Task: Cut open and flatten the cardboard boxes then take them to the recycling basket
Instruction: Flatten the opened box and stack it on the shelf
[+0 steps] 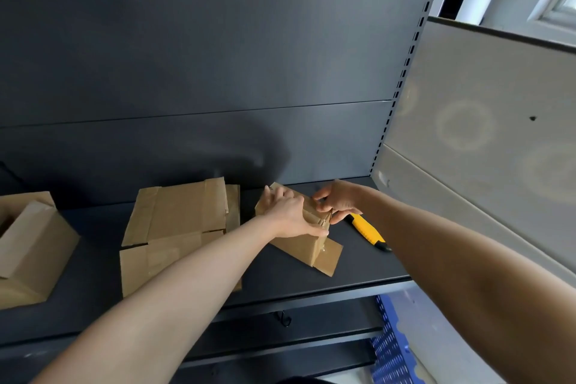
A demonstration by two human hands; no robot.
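Note:
A small cardboard box (pixel 304 248) lies tilted on the dark shelf (pixel 280 277), one flap spread flat toward the front right. My left hand (pixel 288 212) grips the box from above, fingers curled over its top edge. My right hand (pixel 338 201) pinches a flap at the box's open end. A yellow utility knife (pixel 367 232) lies on the shelf just right of the box, held by neither hand. A flattened cardboard box (pixel 177 227) lies to the left of the small one.
An opened cardboard box (pixel 34 246) stands at the shelf's left end. A dark back panel rises behind the shelf. A grey wall panel (pixel 483 149) closes the right side. A blue perforated basket (pixel 392 349) sits below the shelf at lower right.

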